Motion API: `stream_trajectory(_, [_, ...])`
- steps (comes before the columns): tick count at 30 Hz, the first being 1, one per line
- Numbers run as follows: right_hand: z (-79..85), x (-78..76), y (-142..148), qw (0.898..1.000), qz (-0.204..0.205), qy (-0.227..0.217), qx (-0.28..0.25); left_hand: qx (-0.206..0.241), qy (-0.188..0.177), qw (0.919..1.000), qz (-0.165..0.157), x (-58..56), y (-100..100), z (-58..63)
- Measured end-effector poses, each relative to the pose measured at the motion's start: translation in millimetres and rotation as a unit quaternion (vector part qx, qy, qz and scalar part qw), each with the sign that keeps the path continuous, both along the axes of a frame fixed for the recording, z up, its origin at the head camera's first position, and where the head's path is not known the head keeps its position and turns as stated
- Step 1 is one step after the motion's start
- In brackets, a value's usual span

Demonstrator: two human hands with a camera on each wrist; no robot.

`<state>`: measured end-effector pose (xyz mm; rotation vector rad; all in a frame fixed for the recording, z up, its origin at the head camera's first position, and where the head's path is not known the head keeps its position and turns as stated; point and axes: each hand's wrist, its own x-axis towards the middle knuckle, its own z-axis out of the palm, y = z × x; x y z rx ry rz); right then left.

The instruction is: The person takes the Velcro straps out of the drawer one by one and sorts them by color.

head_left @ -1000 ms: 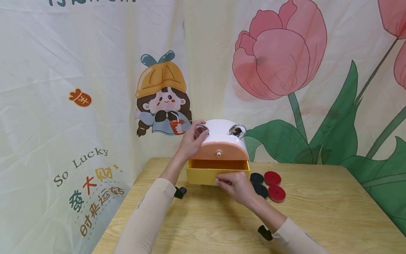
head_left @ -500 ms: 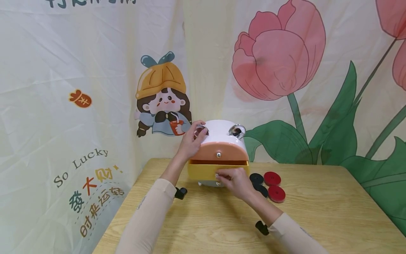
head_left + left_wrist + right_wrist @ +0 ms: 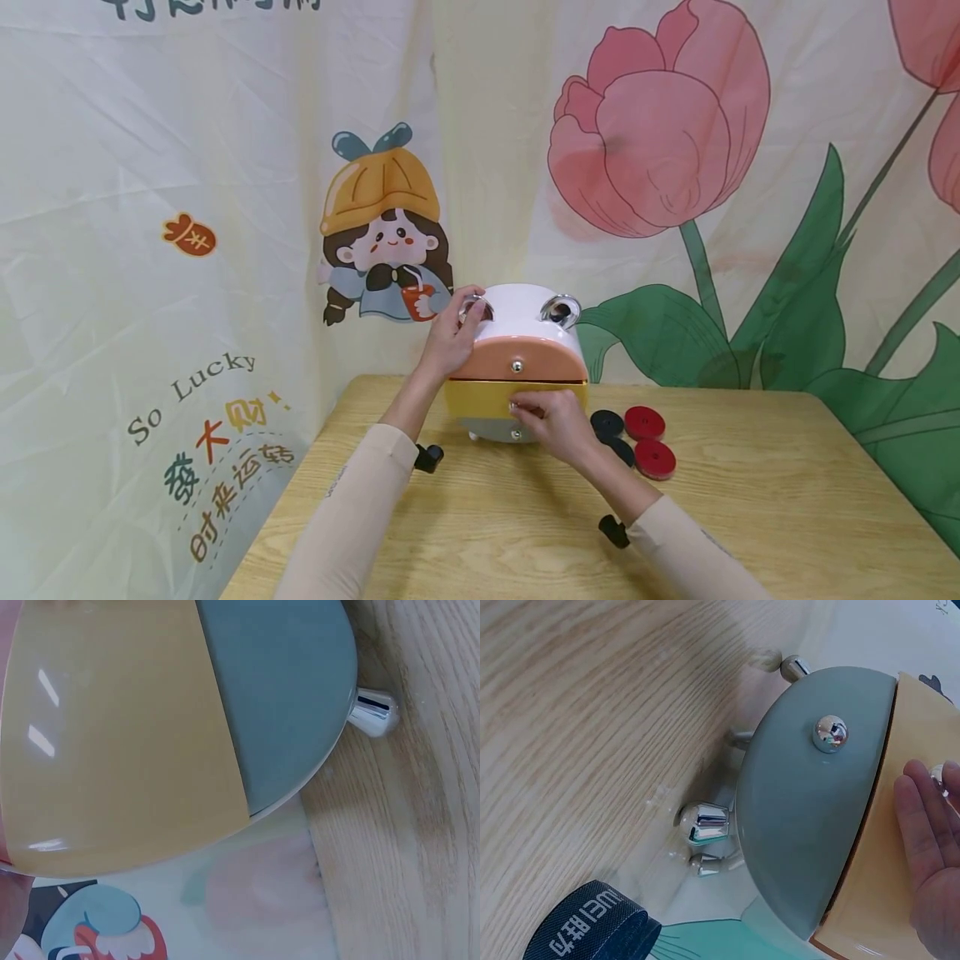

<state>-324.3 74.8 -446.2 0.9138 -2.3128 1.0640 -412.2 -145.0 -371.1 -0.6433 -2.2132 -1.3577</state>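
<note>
A small drawer cabinet with a white top, two silver ring eyes and stacked orange, yellow and grey drawers stands on the table. My left hand holds its upper left side at the left ring eye, thumb on the front. With thumb and fingertips, my right hand pinches the silver knob of the yellow drawer. That drawer sits nearly flush, a thin dark line along its top. Below it, the grey drawer is pushed in, its round knob bare. The left wrist view mostly shows drawer fronts.
Right of the cabinet lie two red rolls and two black rolls, the nearer black one partly behind my right hand. The wooden table meets a printed curtain at its back and left.
My right hand has pushed the yellow drawer inward, from well pulled out to almost flush, and the grey drawer front has come into sight. The left hand has stayed on the cabinet.
</note>
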Motion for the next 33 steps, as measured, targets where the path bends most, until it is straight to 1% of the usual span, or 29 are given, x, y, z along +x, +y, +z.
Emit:
stream_trajectory(3, [-0.7,-2.6,-0.5,1.0,-0.003,-0.001,-0.004,0.0,0.004,1.0,0.003,0.9,0.1,0.1])
stream_trajectory(10, [-0.8,-5.1,-0.5,1.0,-0.009,-0.015,-0.006,0.008,-0.005,0.9998,0.019,1.2,1.5,0.0])
stream_trajectory(17, [-0.5,-4.3,-0.9,1.0,-0.012,-0.009,-0.011,0.008,0.001,0.9997,0.024,0.8,1.4,0.3])
stream_trajectory(21, [-0.1,-4.4,-0.9,1.0,-0.016,-0.014,-0.008,0.007,0.006,0.9997,0.023,1.1,1.4,0.4])
stream_trajectory(28, [-1.2,-5.9,-0.5,1.0,-0.02,-0.016,-0.008,0.005,0.011,0.9999,0.011,0.9,1.5,0.9])
stream_trajectory(33, [-2.4,-6.1,-0.4,1.0,-0.021,-0.019,-0.009,0.0,0.019,0.9998,0.011,0.5,1.2,-0.7])
